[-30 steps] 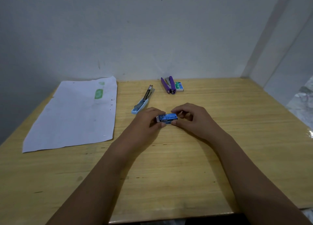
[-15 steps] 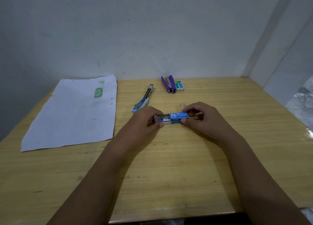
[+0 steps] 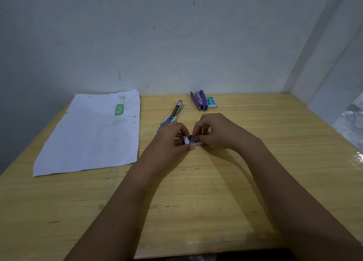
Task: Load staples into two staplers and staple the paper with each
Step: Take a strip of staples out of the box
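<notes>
My left hand (image 3: 171,138) holds the white inner tray of a small blue staple box (image 3: 189,140) at the table's middle, its tray slid out to the left. My right hand (image 3: 215,131) covers the blue sleeve, with its fingertips pinching at the staples in the tray. A light-blue stapler (image 3: 172,114) lies flipped open just behind my left hand. A purple stapler (image 3: 199,99) lies open near the wall, beside a green staple box (image 3: 211,103). A white sheet of paper (image 3: 92,131) with a green mark lies flat to the left.
The wooden table (image 3: 275,143) ends at a grey wall behind and a white corner post at the right. Its front edge runs below my forearms.
The box was closed, then my hands slid the tray out of the blue sleeve. Now my right hand has moved left over the sleeve and its fingers reach into the tray.
</notes>
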`<state>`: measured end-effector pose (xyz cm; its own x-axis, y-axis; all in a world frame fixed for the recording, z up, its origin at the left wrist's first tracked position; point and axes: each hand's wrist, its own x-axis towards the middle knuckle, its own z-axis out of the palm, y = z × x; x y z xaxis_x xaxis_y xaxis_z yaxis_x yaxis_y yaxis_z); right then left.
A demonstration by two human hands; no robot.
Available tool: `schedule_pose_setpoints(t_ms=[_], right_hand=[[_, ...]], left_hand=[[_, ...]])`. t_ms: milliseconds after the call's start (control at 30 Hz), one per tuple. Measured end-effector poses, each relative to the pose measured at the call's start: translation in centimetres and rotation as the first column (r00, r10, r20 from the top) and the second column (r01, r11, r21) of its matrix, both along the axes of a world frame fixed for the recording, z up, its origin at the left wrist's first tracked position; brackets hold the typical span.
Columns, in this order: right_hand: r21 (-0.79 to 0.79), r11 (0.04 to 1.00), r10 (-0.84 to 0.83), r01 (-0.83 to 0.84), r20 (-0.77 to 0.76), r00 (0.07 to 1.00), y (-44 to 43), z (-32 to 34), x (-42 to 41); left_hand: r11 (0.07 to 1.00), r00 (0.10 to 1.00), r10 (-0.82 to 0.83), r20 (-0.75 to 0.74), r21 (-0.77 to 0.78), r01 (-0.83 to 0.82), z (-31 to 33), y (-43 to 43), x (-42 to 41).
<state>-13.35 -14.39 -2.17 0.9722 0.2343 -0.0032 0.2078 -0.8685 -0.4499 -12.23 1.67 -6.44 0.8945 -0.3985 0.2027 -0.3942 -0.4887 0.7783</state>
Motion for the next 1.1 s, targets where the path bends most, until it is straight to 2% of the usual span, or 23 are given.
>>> schedule_pose_setpoints(t_ms=[233, 700, 900, 967, 1100], right_hand=[[-0.052, 0.999, 0.007, -0.009, -0.049, 0.999, 0.3, 0.0, 1.2], [-0.014, 0.998, 0.060, -0.061, -0.082, 0.995, 1.0, -0.2, 1.9], [-0.087, 0.992, 0.091, -0.091, 0.003, 0.996, 0.9, -1.0, 2.0], [-0.035, 0.997, 0.076, -0.076, 0.011, 0.997, 0.6, -1.2, 1.9], [0.228, 0.974, -0.013, 0.002, 0.050, 0.999, 0.1, -1.6, 1.3]], left_hand=[[0.991, 0.995, 0.046, 0.085, 0.118, -0.056, 0.2, 0.3, 0.2], [0.997, 0.997, 0.079, 0.014, 0.025, -0.079, 0.3, 0.4, -0.2], [0.997, 0.997, 0.077, 0.002, 0.020, -0.077, 0.2, 0.5, -0.1], [0.997, 0.997, 0.076, 0.002, 0.019, -0.076, 0.2, 0.5, -0.1], [0.997, 0.998, 0.069, -0.001, 0.018, -0.069, 0.4, 0.5, -0.3]])
